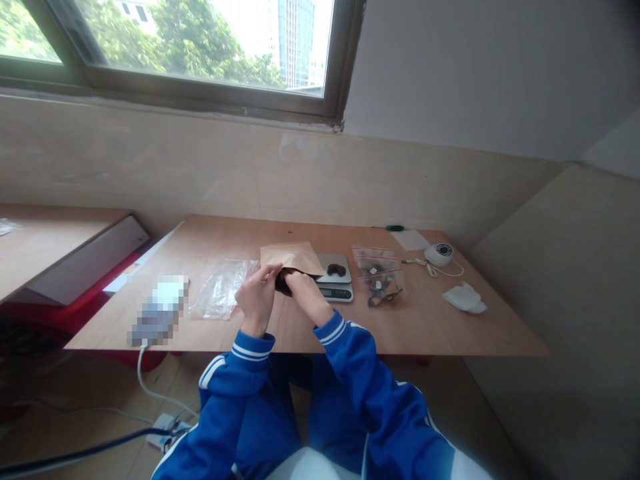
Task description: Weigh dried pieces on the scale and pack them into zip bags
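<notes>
A brown kraft paper bag (289, 255) lies tilted with its opening toward me, above the table. My left hand (257, 298) is closed on the left edge of the bag's mouth. Into that opening reaches my right hand (306, 293), and its fingertips are hidden inside. Just right of the bag, partly covered by it, is a digital kitchen scale (341, 280) with a display at its front. On the scale's plate sit small dark brown pieces (336, 269) whose kind I cannot make out.
Clear plastic bags (220, 290) lie left. Zip bags (383, 280) with dark contents lie right of the scale. Farther right are a white corded device (439, 254), a crumpled white tissue (465, 298) and a paper sheet (411, 240). A cabled, blurred phone-like device (159, 312) lies front left.
</notes>
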The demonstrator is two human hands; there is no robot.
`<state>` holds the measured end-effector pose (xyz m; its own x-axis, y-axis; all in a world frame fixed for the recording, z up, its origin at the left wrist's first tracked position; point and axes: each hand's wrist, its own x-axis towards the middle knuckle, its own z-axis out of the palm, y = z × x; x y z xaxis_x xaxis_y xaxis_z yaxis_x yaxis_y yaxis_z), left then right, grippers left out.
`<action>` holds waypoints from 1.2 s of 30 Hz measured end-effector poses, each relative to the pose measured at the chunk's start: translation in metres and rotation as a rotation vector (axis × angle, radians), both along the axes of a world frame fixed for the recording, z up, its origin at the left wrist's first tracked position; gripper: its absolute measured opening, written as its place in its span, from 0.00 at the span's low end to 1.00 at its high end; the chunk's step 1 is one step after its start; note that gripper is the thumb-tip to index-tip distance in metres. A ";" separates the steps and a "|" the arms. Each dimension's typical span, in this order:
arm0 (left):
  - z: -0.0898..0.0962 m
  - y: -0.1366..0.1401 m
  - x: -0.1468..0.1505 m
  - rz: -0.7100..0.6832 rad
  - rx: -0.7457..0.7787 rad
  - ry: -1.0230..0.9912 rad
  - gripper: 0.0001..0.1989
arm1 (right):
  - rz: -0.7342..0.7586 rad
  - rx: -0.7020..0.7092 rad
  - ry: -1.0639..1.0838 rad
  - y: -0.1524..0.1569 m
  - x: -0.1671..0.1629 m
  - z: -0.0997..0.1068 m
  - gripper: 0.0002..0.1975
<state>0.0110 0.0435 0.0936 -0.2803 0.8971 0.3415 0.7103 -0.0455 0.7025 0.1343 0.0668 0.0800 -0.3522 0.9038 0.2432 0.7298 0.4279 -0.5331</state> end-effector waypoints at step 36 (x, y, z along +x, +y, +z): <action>0.019 0.029 -0.016 0.158 -0.051 0.029 0.09 | -0.392 0.122 0.149 0.064 0.107 -0.051 0.09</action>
<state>-0.0049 0.0725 0.1128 -0.4098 0.8591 0.3068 0.7256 0.1031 0.6803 0.2412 0.1312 0.0289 0.0588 0.9236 0.3789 0.7688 0.2002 -0.6074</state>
